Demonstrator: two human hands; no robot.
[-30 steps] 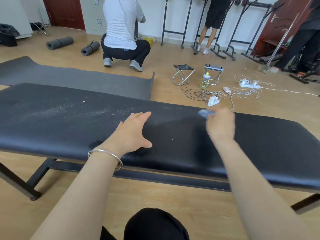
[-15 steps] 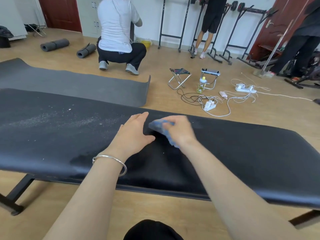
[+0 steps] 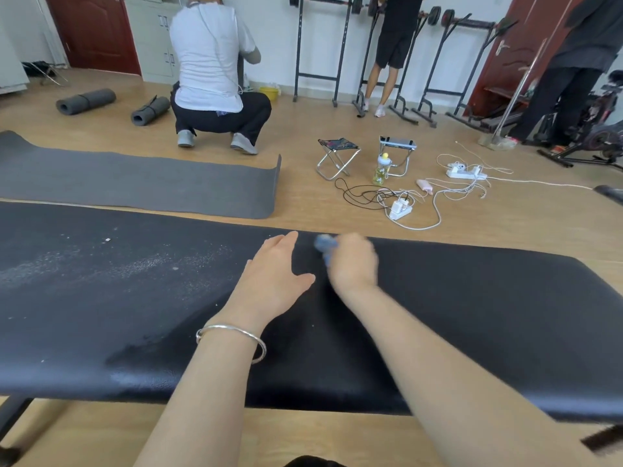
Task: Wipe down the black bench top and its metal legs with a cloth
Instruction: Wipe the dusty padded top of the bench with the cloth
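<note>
On the black bench top (image 3: 472,315), I see my left hand (image 3: 273,281) resting flat with fingers straight, while my blurred right hand (image 3: 354,264) grips the blue cloth (image 3: 324,245) near the far edge.

Head camera, looking forward and down, close over bench top (image 3: 472,315)

Grey mat (image 3: 141,183), folding stool (image 3: 338,153), power strip (image 3: 400,207)
</note>
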